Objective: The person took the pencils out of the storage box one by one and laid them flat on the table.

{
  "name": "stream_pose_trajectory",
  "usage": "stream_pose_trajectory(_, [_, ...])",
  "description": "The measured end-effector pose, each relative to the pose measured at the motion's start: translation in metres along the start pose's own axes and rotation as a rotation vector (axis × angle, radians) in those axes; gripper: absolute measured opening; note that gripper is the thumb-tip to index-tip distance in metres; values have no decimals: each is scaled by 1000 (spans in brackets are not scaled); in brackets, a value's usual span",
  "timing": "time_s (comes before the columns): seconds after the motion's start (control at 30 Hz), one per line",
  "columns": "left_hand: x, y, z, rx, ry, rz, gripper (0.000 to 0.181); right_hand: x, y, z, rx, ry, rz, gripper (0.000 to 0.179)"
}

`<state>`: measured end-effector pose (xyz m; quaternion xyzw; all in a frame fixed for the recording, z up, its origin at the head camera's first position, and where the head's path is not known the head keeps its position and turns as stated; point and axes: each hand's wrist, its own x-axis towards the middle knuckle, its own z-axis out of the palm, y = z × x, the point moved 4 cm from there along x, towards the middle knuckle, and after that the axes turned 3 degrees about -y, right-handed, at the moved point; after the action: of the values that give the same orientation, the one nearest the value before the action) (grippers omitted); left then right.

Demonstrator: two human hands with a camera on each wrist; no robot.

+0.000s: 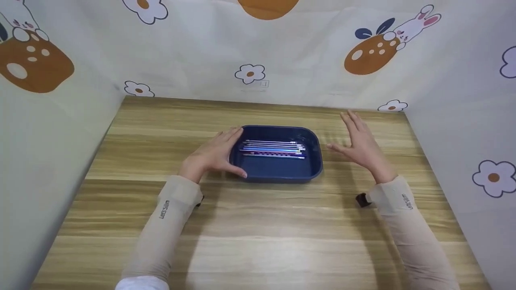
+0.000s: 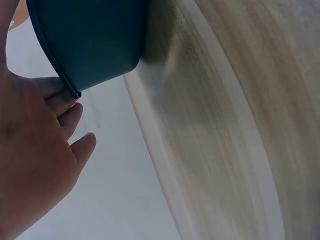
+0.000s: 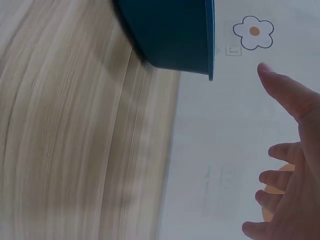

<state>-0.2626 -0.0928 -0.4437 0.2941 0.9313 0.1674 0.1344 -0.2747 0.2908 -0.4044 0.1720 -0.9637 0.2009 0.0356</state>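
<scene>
A dark blue rectangular tray (image 1: 278, 175) with rounded corners stands on the table. Several pencils (image 1: 274, 149) lie side by side in it, pointing left and right. My left hand (image 1: 215, 155) spans the tray's left end, thumb by the near corner and fingers by the far one. In the left wrist view that hand (image 2: 40, 140) has its fingertips at the rim of the tray (image 2: 90, 45). To the right, my right hand (image 1: 360, 147) hovers apart from the tray with fingers spread, holding nothing. The right wrist view shows a gap between this hand (image 3: 290, 160) and the tray (image 3: 172, 35).
The wood-grain table (image 1: 258, 233) is bounded at the back and both sides by pale cloth (image 1: 201, 52) printed with flowers, rabbits and orange shapes. A small black object (image 1: 363, 199) sits at the right wrist.
</scene>
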Motion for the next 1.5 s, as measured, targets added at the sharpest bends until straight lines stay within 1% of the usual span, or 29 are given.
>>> stream_pose_trajectory(0.2, [1,2,-2,20,-11,-11,137,5,-13,4,97,20,8,91])
stream_pose_trajectory(0.27, [1,3,-2,21,-15,-10,137,6,-18,6,114,29,-7,88])
stream_pose_trajectory(0.43, [0,3,-3,31,-3,-5,137,10,-31,12,140,65,-77,79])
stream_pose_trajectory(0.53, [-2,2,-3,61,-5,-8,137,13,-38,17,164,68,-105,74])
stream_pose_trajectory(0.7, [0,1,-1,131,-7,-6,137,15,-47,23,210,46,-129,66])
stream_pose_trajectory(0.83, [1,4,-3,163,-21,-13,136,17,-54,27,215,25,-140,64])
stream_pose_trajectory(1.03, [2,7,-5,178,-22,-20,134,19,-61,32,232,12,-167,60])
stream_pose_trajectory(1.33, [3,11,-4,196,-10,-15,134,22,-67,42,280,-24,-169,52])
stream_pose_trajectory(1.5, [3,11,-7,203,-13,-18,134,25,-71,47,303,-23,-201,49])
